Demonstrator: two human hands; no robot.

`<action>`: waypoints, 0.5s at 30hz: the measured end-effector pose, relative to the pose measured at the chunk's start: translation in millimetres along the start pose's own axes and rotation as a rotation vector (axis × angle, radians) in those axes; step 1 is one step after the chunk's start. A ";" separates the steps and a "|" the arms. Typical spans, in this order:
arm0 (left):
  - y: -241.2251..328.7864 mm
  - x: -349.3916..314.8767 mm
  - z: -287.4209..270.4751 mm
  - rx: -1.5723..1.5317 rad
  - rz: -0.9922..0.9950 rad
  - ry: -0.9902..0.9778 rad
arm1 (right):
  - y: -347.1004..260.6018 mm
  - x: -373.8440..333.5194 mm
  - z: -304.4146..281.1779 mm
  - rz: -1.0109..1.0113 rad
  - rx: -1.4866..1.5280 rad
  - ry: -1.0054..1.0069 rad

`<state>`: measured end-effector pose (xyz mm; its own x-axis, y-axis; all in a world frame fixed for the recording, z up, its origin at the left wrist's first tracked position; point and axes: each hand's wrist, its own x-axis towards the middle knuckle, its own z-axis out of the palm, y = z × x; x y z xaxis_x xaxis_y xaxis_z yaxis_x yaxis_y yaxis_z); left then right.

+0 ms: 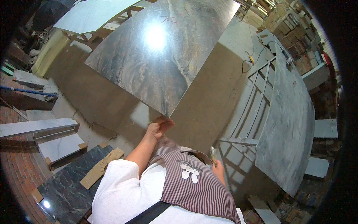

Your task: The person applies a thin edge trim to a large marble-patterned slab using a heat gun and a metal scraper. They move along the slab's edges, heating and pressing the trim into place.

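marbled slab (pixel 149 71), brown-grey and glossy, points its near corner at the person, a lamp's glare on its middle. the left hand (pixel 160 127) is at that corner, fingers bent; whether they grip the edge i cannot tell. the right hand (pixel 219 170), low beside the striped apron (pixel 175 160), has its fingers closed round a small object (pixel 213 152) with a pale, shiny top. at left, a cardboard strip (pixel 101 168) lies on a dark veined slab (pixel 67 190). brown floor (pixel 209 112) separates the marbled slab's right edge from a metal frame (pixel 238 141) and a grey panel (pixel 283 130). beyond the left edge, a white sheet (pixel 93 15) rests on wooden supports; brown stacks (pixel 294 41) fill the far right.
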<state>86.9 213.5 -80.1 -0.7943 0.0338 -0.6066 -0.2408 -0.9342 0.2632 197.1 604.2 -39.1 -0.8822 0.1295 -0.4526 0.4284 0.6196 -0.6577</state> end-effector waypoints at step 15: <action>-19.8 30.1 -32.1 -0.092 -0.018 -0.291 | -11.2 -4.6 -3.3 0.016 -0.017 -0.014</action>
<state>85.6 221.6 -127.6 -0.9198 0.1385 -0.3671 -0.2153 -0.9603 0.1771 195.7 599.3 -27.7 -0.8724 0.1289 -0.4715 0.4392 0.6303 -0.6402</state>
